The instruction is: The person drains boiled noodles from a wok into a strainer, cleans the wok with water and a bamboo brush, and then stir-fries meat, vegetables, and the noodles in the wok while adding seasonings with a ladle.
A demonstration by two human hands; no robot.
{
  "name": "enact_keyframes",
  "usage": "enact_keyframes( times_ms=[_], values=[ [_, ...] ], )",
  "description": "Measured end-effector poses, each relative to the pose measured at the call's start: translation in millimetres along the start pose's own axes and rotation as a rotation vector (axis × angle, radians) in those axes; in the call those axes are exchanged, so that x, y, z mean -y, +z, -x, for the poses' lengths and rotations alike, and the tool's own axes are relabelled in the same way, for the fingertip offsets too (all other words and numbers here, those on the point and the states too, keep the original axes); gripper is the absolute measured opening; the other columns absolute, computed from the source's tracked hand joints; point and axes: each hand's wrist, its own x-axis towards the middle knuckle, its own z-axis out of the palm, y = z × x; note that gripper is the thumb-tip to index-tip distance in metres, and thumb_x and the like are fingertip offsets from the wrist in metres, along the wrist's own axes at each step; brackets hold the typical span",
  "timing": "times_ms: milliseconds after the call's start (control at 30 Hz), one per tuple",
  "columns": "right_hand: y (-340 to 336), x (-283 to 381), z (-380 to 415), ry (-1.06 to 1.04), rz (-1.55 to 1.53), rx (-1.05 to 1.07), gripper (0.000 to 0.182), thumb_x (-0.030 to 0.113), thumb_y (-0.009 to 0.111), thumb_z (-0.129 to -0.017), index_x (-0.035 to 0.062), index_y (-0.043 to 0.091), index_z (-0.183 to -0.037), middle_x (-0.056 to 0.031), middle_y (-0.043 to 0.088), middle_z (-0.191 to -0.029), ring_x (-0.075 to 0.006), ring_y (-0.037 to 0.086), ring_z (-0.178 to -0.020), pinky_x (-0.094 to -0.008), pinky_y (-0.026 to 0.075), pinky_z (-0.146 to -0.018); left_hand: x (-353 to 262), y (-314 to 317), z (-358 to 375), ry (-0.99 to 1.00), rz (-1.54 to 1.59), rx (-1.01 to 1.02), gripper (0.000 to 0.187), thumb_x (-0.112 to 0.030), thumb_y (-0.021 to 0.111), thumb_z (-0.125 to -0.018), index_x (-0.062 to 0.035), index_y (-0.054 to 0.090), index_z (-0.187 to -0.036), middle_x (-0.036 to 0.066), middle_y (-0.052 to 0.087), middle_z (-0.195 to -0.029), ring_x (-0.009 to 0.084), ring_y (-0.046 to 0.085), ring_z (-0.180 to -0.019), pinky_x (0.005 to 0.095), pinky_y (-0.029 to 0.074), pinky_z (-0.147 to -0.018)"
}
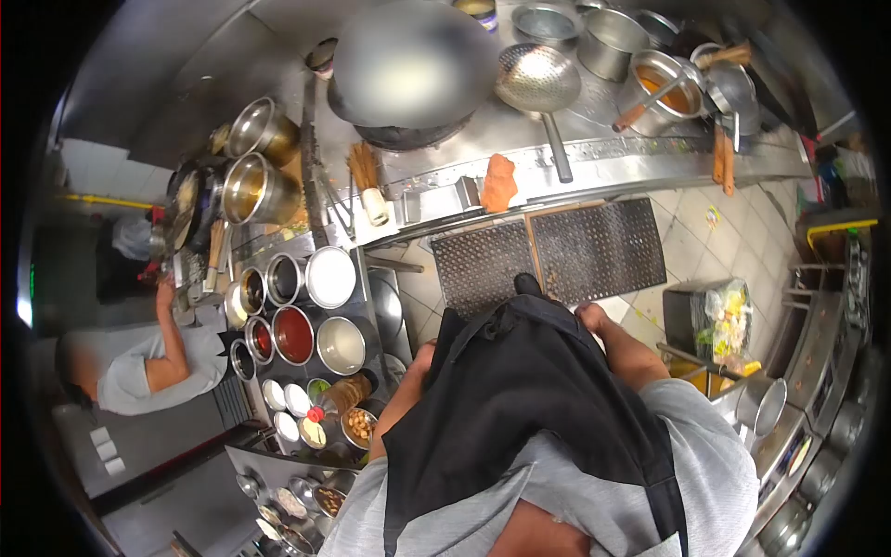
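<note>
the black apron (529,390) points lengthwise toward the dark floor mats (599,246).

Your left hand (425,358) lies partly hidden against the black apron (529,371), and your right hand (591,318) has its fingers out of sight behind it; whether either grips anything, you cannot tell. Ahead of both, blur swallows a large round shape (413,65). Far left of your left hand, what the co-worker's hand (165,293) touches is too small to tell.
</note>
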Motion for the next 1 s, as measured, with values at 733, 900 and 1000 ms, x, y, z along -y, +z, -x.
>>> enact_keyframes(
  times_ms=[733, 900, 1000],
  values=[
    [-338.5, 76.3, -79.3, -0.320, -1.723, -0.549, 0.042, 0.047, 0.058, -0.102, 0.0093, 0.059, -0.120, -0.0070, 0.070, -0.099, -0.0172, 0.066, -0.084, -0.0338, 0.054, -0.075, -6.4, 30.6, -53.6, -0.129, 0.520, -0.703, 0.024, -0.020, 0.054, -0.104, -0.0036, 0.071, -0.105, 0.005, 0.070, -0.084, 0.0179, 0.064, -0.072, 0.0328, 0.050, -0.064],
    [-432.5, 129.7, -91.1, -0.476, -1.907, -0.364, 0.042, 0.045, 0.059, -0.102, 0.0069, 0.056, -0.120, -0.0117, 0.066, -0.108, -0.0248, 0.065, -0.093, -0.0396, 0.052, -0.087, -137.6, -10.2, -110.3, 0.036, 0.794, -0.765, 0.021, -0.020, 0.053, -0.105, -0.0062, 0.069, -0.110, 0.003, 0.072, -0.090, 0.0107, 0.065, -0.078, 0.0251, 0.049, -0.065],
    [-450.5, 104.5, -135.2, -0.447, -1.889, -0.291, 0.027, 0.032, 0.064, -0.099, 0.0074, 0.059, -0.107, -0.0059, 0.062, -0.086, -0.0219, 0.061, -0.079, -0.0408, 0.052, -0.080, -236.5, -29.5, -119.9, 0.139, 0.969, -0.768, 0.019, -0.017, 0.056, -0.105, -0.0051, 0.070, -0.109, 0.002, 0.071, -0.089, 0.0101, 0.064, -0.073, 0.0243, 0.049, -0.063]
  ],
)
